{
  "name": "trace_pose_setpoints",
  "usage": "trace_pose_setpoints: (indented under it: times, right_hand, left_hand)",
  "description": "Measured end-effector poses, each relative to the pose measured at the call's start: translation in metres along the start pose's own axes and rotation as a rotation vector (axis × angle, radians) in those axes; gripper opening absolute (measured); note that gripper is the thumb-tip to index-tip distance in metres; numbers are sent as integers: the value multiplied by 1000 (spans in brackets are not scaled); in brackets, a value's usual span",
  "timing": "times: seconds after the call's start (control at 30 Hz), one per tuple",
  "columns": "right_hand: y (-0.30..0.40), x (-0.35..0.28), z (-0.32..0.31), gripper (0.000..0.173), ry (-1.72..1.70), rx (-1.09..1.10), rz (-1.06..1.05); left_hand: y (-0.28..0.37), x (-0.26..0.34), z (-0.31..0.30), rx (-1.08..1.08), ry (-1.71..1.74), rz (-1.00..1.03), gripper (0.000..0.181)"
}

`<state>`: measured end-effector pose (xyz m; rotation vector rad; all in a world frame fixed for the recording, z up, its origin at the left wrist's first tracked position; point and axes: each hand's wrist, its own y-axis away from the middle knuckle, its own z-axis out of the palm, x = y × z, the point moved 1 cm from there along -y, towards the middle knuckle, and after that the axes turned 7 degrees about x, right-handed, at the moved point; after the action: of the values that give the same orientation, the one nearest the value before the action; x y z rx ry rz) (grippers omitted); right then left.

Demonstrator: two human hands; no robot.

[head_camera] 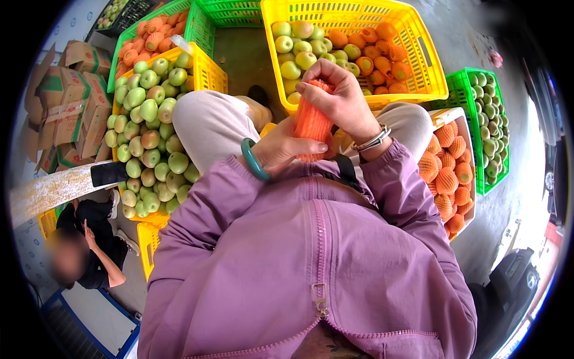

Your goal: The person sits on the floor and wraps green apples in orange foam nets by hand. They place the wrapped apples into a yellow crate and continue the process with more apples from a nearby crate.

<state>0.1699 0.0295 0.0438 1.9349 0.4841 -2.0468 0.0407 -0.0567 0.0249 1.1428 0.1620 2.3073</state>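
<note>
Above my lap, my left hand (287, 146) grips the lower part of a bundle of orange foam fruit nets (312, 123). My right hand (343, 96) has its thumb and bent fingers at the bundle's top end. Beyond my hands stands a yellow plastic crate (358, 10), with bare green apples (306, 60) on its left side and apples in orange foam nets (383, 65) on its right. By my left knee is a heap of bare green apples (150, 134) in a yellow crate (210, 74). More netted apples (448, 175) fill a box beside my right knee.
Flattened and stacked cardboard boxes (67, 103) lie at the left. A green crate (470, 130) of green apples stands far right. Another green crate (204, 36) with netted apples is at the back left. A seated person (96, 251) is at lower left.
</note>
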Motion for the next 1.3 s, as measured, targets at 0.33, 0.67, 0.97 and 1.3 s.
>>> trace_pose_setpoints:
  times: [0.33,0.67,0.97,1.3]
  right_hand:
    - [-5,-2,-2,15,-132,91,-71]
    - [-6,15,-5,10,-81,136,-45]
    - [4,-35,-32,70,645,-194,-597]
    - [20,14,-10,21,1250,-354,-506]
  left_hand:
    - [2,3,7,-7,-144,-35,32]
    - [-17,-6,3,249,-959,664,31]
    - [-3,14,-26,150,-68,-163,26]
    - [-19,12,-38,67,-1035,158,47]
